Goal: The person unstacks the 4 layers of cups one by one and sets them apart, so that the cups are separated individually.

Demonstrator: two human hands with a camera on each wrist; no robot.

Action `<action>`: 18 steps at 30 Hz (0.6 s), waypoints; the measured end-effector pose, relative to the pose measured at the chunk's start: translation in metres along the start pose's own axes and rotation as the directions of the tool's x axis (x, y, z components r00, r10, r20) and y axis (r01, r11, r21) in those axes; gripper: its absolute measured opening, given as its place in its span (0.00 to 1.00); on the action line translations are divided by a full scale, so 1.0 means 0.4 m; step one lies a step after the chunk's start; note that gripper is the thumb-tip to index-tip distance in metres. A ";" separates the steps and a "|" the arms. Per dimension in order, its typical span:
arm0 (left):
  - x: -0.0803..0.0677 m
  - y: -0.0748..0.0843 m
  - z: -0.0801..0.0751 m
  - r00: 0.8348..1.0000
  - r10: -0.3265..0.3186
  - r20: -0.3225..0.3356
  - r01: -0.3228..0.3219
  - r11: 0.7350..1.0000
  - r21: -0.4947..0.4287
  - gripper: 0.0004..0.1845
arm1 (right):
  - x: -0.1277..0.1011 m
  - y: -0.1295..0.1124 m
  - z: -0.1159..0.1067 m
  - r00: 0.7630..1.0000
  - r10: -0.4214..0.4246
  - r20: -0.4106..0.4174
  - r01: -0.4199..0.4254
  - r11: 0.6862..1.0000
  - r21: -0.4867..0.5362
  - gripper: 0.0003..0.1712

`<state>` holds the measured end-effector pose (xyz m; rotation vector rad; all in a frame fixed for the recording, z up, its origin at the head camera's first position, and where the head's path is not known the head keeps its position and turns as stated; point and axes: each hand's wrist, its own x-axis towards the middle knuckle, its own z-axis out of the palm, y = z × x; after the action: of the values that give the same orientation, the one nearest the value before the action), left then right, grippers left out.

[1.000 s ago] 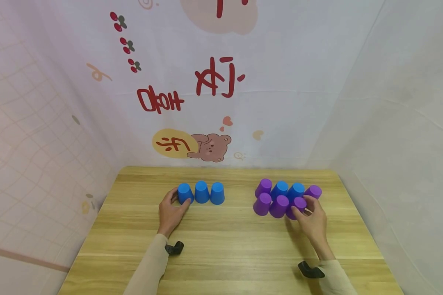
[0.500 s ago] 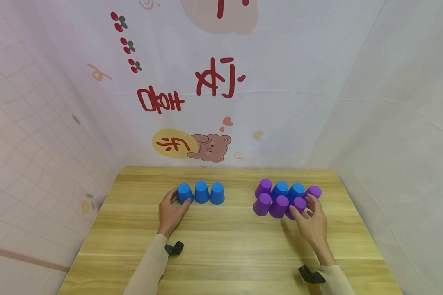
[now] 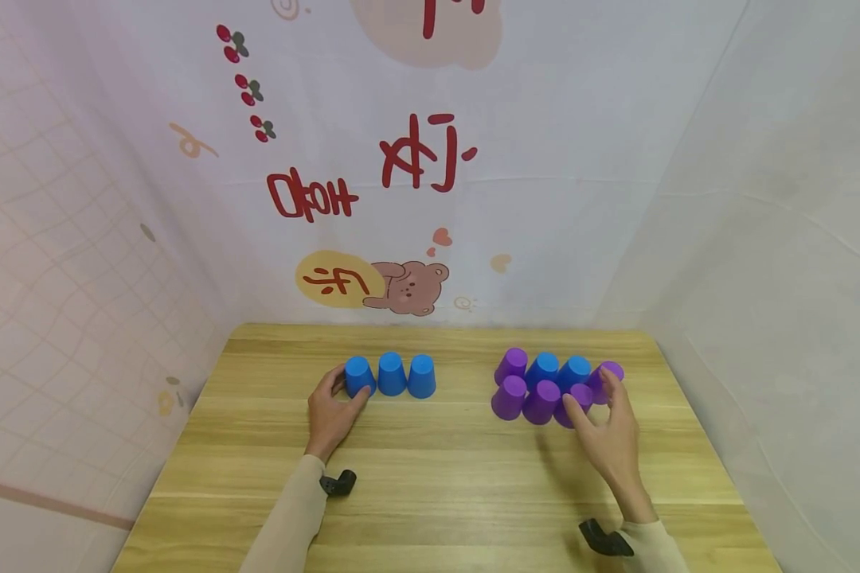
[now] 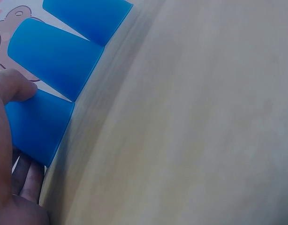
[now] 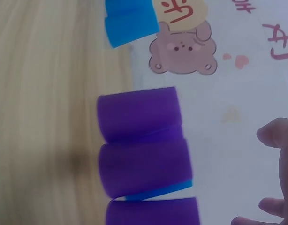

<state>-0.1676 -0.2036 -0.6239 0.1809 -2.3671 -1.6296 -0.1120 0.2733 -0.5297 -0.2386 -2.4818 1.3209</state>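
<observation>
Left hand (image 3: 333, 414) was curled round the end blue cup (image 3: 359, 376) — smooth tapered plastic; right hand (image 3: 605, 430) was spread, released, beside purple cups (image 3: 541, 400).

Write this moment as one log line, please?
left hand: grips end blue cup | right hand: open, at purple cups | table: wood
</observation>
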 end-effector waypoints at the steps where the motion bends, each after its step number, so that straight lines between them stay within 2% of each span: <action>1: 0.000 0.000 0.000 1.000 -0.001 0.001 0.001 1.000 0.000 0.36 | 0.000 -0.008 0.000 1.000 -0.005 0.000 0.005 1.000 -0.001 0.51; 9: 0.000 -0.003 -0.001 1.000 0.005 -0.001 -0.005 1.000 0.005 0.36 | -0.002 -0.080 0.011 0.998 -0.050 0.036 0.050 0.999 0.022 0.50; 18: 0.000 -0.006 -0.001 1.000 0.019 -0.001 -0.019 1.000 -0.012 0.36 | -0.007 -0.134 0.057 0.988 -0.120 0.100 0.114 0.991 0.065 0.49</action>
<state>-0.1677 -0.2050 -0.6261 0.1561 -2.3502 -1.6341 -0.1173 0.2248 -0.4979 -0.0099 -2.4936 1.3872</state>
